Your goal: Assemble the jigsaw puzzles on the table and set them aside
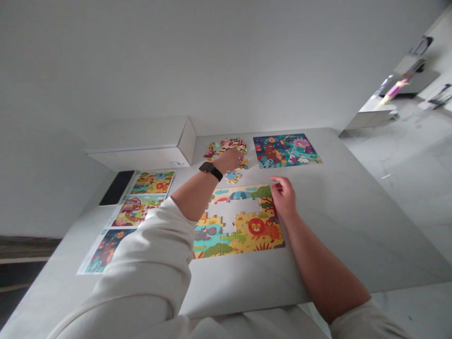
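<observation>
My left hand [231,160], with a black watch [211,171] on its wrist, reaches into a pile of loose jigsaw pieces [233,144] at the back of the table. Its fingertips are hidden, so whether it holds a piece cannot be seen. Below it lies a blue and yellow jigsaw piece [232,177]. Nearer me is a partly assembled animal jigsaw [259,230], with lions, a hippo and a gap in the middle. At the jigsaw's upper right edge rests my right hand [283,195], fingers curved and apart, holding nothing.
A dark forest jigsaw [286,150] lies whole at the back right. On the left are a picture sheet [110,221] with three scenes, a black phone [117,188] and a white box [148,143] against the wall. The table [356,226] extends to the right.
</observation>
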Motion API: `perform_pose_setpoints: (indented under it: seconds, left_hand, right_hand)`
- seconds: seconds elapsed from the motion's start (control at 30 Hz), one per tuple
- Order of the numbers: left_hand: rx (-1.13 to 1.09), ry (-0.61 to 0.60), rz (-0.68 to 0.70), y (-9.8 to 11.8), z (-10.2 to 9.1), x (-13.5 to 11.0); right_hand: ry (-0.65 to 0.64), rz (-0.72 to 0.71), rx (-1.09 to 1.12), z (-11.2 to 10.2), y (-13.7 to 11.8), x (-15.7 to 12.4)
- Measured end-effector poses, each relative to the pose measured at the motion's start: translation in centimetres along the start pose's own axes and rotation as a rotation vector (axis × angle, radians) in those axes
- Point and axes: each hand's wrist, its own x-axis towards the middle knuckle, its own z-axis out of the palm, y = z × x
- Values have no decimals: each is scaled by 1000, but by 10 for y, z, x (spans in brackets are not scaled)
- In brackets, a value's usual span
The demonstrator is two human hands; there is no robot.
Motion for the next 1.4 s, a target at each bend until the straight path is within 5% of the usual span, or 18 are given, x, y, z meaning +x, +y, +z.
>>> perform_pose_setpoints:
  seconds: [0.17, 0.33, 0.5, 0.63, 0.83, 1.03, 1.4]
  left_hand:
    - [-209, 130, -145, 2, -16, -36]
    - [-721, 166, -259, 14, -28, -115]
    - [-1163, 156, -300, 46, -23, -193]
    - [-1279, 183, -292, 71, -10, -230]
    - [-1361, 203, -232, 80, 14, -247]
    - [-1380, 149, -262, 72, 23, -248]
    - [-1340, 279, -276, 78, 27, -245]
  right_hand:
    - [-16, 35, 14, 0, 8, 3]
    - [-24, 43, -2, 0, 6, 7]
    - [-105, 1, 46, 1, -16, -2]
    - [-275, -51, 181, 2, -46, -24]
    - [-522, -14, 344, 20, -79, -53]
    - [-536, 4, 374, 30, -78, -58]
    - [-586, 9, 338, 28, -70, -55]
